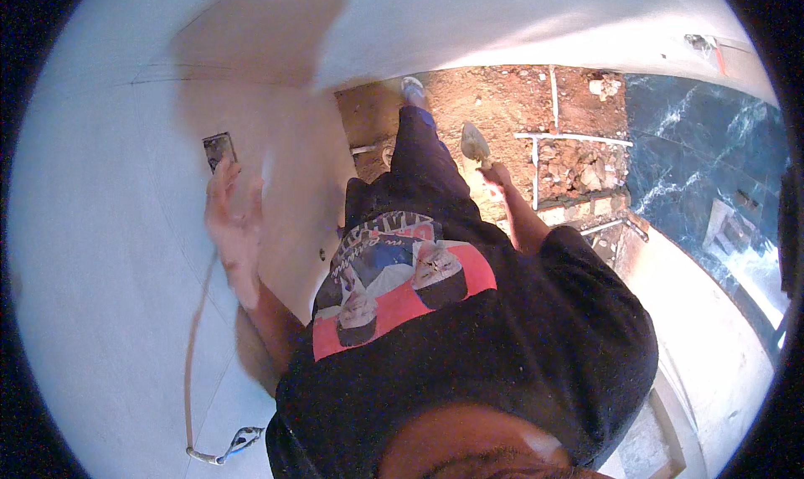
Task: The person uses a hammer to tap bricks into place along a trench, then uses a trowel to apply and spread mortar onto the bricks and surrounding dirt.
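My left hand (236, 232) is raised beside the pale wall (109, 253), its fingers stretched out and apart with nothing held. The fingertips reach the lower edge of a dark rectangular wall box (220, 147) set into the plaster; whether they touch it I cannot tell. Lower and to the right, my right hand (496, 179) is closed round the handle of a trowel (475, 143). The pointed blade is directed away from me over the dirt floor, and its handle is mostly hidden in my fist.
White pipes (574, 136) cross the reddish dirt floor (494, 102), with rubble (578, 165) beside them. Blue marbled tiles (695, 144) cover the floor at the right. Along the left wall runs a groove (194, 345), and a cable end (243, 441) sticks out at its bottom.
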Motion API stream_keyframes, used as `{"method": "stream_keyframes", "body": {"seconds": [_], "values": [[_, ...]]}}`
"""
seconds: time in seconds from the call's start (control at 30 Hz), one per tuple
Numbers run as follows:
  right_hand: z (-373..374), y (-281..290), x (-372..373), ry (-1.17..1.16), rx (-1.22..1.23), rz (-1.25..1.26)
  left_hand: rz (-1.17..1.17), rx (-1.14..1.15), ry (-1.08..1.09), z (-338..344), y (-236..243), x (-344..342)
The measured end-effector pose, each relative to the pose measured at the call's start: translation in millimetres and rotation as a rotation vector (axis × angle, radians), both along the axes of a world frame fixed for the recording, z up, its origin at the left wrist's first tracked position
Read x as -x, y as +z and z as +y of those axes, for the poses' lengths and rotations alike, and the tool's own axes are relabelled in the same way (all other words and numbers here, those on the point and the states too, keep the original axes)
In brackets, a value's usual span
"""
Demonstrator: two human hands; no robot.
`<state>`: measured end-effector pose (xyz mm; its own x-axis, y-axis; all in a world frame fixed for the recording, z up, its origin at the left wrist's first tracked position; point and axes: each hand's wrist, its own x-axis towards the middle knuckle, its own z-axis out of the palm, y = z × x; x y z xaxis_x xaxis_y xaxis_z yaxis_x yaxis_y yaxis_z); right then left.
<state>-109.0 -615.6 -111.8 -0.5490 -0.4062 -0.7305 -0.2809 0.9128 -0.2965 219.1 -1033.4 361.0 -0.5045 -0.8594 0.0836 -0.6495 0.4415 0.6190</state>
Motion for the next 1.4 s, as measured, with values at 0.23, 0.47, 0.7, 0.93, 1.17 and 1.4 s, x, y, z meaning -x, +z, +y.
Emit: {"method": "stream_keyframes", "body": {"seconds": [0.23, 0.47, 0.7, 0.93, 1.17, 1.4], "values": [[33.9, 81.1, 2.2, -0.046, -0.098, 0.054, 0.048, -0.045, -0.124, 8.8, -28.3, 35.9], [80.9, 97.2, 19.1, -0.318, -0.099, -0.076, 0.016, 0.018, -0.375, 30.8, -23.3, 170.1], [102.1, 119.4, 42.7, -0.548, 0.061, 0.054, 0.015, -0.150, -0.553, 72.6, -11.4, 314.5], [110.5, 138.2, 21.0, -1.048, 0.170, -0.135, -0.073, -0.158, -0.907, 101.4, -16.0, 394.3], [93.9, 155.2, -103.7, -1.677, 0.326, -0.105, -0.133, -0.209, -1.309, 111.6, -45.7, 457.7], [41.2, 142.3, -271.3, -1.897, 0.121, -0.032, -0.132, 0.022, -1.567, 109.4, -39.5, 517.4]]}}
